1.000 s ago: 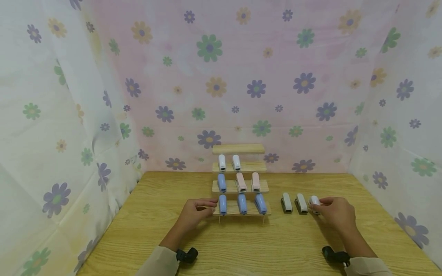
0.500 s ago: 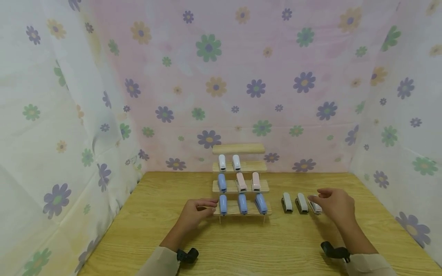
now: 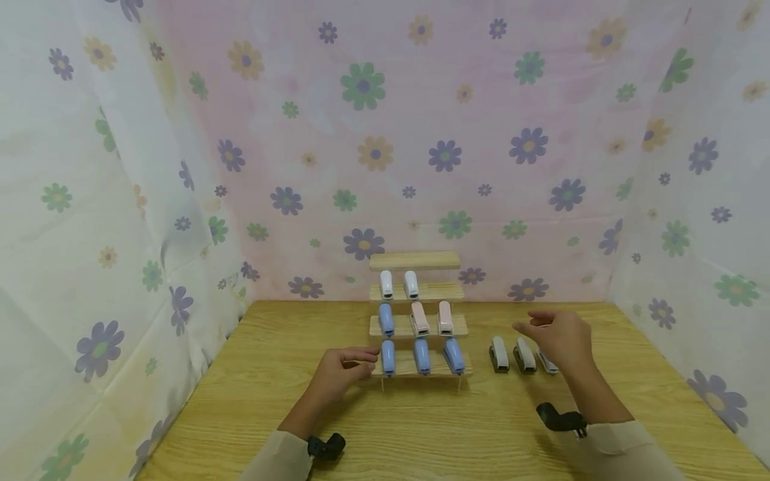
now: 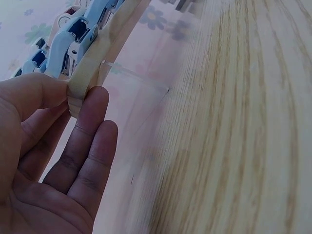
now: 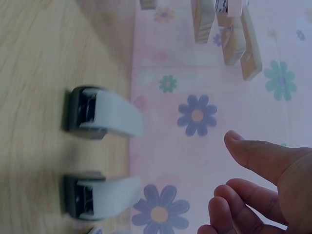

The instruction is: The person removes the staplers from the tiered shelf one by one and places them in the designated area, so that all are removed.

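Observation:
A tiered wooden rack (image 3: 415,260) stands mid-table with small staplers on its steps. Blue staplers (image 3: 422,356) fill the lowest step; another blue one and two pink staplers (image 3: 444,318) sit above, then two white staplers (image 3: 387,285). My left hand (image 3: 343,369) pinches the left end of the lowest step, thumb and fingertips at the board (image 4: 90,68) in the left wrist view. My right hand (image 3: 559,339) hovers over the staplers on the right, fingers loosely bent and holding nothing. Beneath it, a white stapler (image 3: 548,365) is partly hidden.
Two grey-topped staplers (image 3: 498,354) with dark bases stand in a row right of the rack, left of the white one. Flower-print cloth (image 3: 409,133) walls the back and both sides of the wooden table (image 3: 421,434).
My right hand has let go of the white stapler, lifted off it and moved up and left over the row. My left hand stays at the rack.

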`<state>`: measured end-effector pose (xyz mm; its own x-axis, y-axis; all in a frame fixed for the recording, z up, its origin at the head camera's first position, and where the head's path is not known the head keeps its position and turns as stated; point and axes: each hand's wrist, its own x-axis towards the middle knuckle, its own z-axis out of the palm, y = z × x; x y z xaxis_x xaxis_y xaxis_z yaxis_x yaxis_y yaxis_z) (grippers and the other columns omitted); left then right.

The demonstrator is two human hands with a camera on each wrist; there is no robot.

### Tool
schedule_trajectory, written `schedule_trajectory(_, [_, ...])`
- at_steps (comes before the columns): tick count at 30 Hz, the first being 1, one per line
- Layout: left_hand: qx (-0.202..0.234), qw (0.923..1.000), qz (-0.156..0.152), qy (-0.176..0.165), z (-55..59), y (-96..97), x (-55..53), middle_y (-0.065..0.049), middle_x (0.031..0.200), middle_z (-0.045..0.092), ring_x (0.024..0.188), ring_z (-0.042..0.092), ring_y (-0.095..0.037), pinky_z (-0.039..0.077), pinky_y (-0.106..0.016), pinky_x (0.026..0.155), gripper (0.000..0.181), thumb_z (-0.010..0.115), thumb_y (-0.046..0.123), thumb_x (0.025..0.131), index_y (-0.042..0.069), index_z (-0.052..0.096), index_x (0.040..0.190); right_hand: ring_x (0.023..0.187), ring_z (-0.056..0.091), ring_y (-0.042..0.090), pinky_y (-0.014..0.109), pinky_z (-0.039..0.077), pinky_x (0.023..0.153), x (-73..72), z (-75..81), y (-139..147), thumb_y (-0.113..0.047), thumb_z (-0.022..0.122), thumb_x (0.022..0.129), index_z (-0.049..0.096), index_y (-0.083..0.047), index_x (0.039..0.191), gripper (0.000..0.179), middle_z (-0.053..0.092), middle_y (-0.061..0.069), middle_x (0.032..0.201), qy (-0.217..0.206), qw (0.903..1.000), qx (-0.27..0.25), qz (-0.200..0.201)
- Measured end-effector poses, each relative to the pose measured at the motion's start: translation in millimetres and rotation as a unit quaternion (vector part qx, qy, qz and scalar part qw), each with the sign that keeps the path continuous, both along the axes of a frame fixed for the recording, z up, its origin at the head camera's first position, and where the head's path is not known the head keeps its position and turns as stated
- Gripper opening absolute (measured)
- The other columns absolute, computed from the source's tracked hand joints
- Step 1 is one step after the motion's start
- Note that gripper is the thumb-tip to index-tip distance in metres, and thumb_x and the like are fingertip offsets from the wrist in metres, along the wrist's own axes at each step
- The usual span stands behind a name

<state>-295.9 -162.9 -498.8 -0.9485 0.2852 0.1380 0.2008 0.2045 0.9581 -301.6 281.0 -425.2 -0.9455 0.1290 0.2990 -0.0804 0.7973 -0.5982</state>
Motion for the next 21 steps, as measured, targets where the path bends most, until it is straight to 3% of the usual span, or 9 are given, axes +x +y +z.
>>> schedule_trajectory(6, [0.006, 1.0000, -0.006, -0.002, 1.4, -0.1, 1.4, -0.007, 0.137, 0.069, 0.118, 0.070, -0.024, 0.063, -0.029, 0.085, 0.016, 0.073, 0.014, 0.098, 0.011, 0.081, 0.111, 0.091, 0.072, 0.035, 0.031, 0.057, 0.061, -5.3, 7.8, -18.4, -0.053, 0.078, 0.089, 0.074, -0.002, 0.124, 0.062, 0.077, 0.020, 0.109, 0.007, 0.9995, -0.025, 0.015])
schedule_trajectory(12, [0.008, 0.9999, -0.013, -0.003, 2.9, -0.4, 2.4, -0.008, 0.139, 0.068, 0.117, 0.070, -0.025, 0.063, -0.031, 0.086, 0.017, 0.072, 0.014, 0.099, 0.009, 0.080, 0.113, 0.094, 0.073, 0.034, 0.030, 0.058, 0.062, -10.2, 15.0, -32.2, -0.049, 0.080, 0.089, 0.075, -0.003, 0.124, 0.058, 0.077, 0.018, 0.111, 0.011, 0.9986, -0.044, 0.028])
schedule_trajectory(21, [0.017, 0.9998, -0.012, -0.007, 2.9, -0.2, 3.3, -0.009, 0.139, 0.068, 0.116, 0.071, -0.025, 0.063, -0.031, 0.087, 0.017, 0.072, 0.013, 0.099, 0.008, 0.080, 0.113, 0.101, 0.071, 0.036, 0.043, 0.063, 0.074, -14.8, 30.8, -51.8, -0.049, 0.079, 0.091, 0.075, -0.005, 0.125, 0.057, 0.075, 0.019, 0.117, 0.004, 0.9969, -0.058, 0.053])
